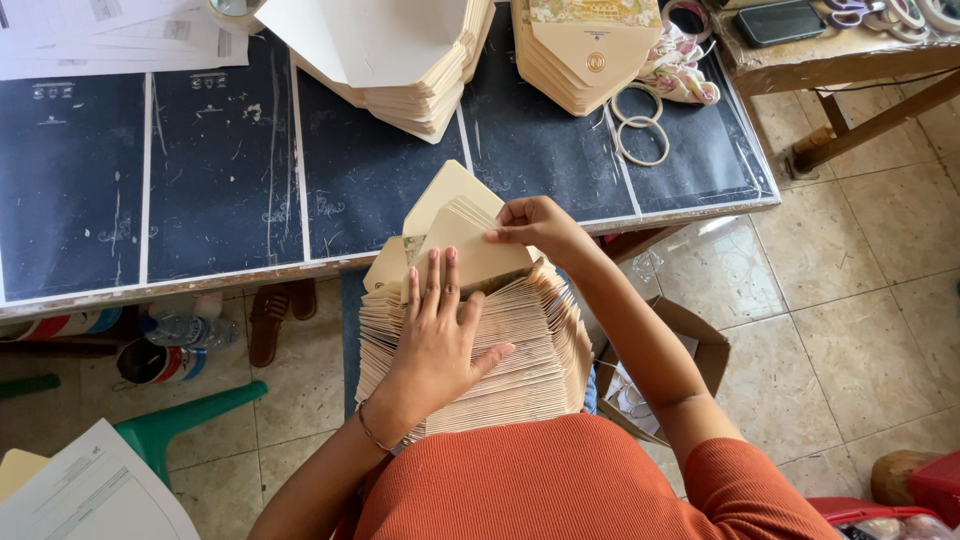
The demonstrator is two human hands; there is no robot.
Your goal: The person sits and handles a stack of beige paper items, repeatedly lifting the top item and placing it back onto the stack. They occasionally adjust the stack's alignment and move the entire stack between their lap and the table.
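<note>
Envelopes [500,350] (cream, fanned in a thick stack) lie under the flat, open left hand [435,345]; the right hand [535,228] pinches the top envelope [470,245] beside the dark surface [220,180].

A fanned envelope stack [520,350] lies on the lap, before the table [200,190] bearing two further envelope piles [420,70].

Open brown cardboard box [690,345] on floor; dark phone screen [780,20] top right.
</note>
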